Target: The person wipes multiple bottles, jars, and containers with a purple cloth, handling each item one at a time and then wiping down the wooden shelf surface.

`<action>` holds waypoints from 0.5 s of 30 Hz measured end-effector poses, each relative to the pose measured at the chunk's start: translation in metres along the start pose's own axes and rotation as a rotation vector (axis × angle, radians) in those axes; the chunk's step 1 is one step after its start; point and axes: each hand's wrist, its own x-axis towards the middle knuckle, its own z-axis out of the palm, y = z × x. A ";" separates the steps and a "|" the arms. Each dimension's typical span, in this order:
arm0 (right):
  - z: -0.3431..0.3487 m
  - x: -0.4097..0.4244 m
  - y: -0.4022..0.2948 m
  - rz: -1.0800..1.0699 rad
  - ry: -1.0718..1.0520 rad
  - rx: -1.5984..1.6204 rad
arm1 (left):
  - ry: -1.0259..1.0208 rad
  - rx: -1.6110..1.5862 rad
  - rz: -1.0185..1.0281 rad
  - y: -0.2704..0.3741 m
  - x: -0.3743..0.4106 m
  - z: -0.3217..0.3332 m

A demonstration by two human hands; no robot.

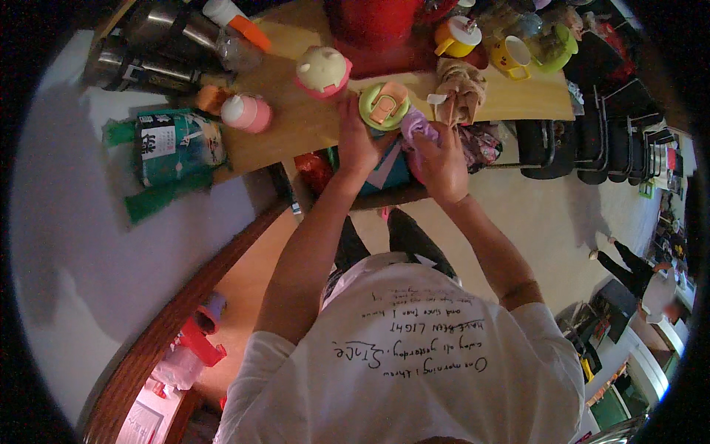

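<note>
My left hand (358,139) grips a cup with a yellow-green lid (366,114) and an orange flip cap. In my right hand (441,158) is a bunched purple cloth (416,125), pressed against the side of the same cup. Most of the cup's body is hidden below its lid and behind my hands. Just beyond my left hand stands a pink cup with a cream lid (320,69). A crumpled brown cloth (459,91) lies on the wooden table past my right hand.
On the table (260,152) stand a pink bottle (248,114), a red container (374,25), a yellow lidded mug (457,36) and a yellow mug (510,55). Metal flasks (144,72) are at the far left. Black chairs (535,144) line the right. Another person (657,286) is farther off.
</note>
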 end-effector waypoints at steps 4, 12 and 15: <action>0.011 0.027 0.016 0.140 0.046 0.138 | -0.001 -0.010 -0.017 -0.001 0.001 0.003; 0.012 -0.011 -0.024 0.496 0.042 0.874 | 0.018 -0.058 0.007 0.014 -0.003 -0.009; 0.021 -0.015 0.001 0.466 0.014 0.985 | 0.046 -0.073 -0.028 0.022 -0.006 -0.019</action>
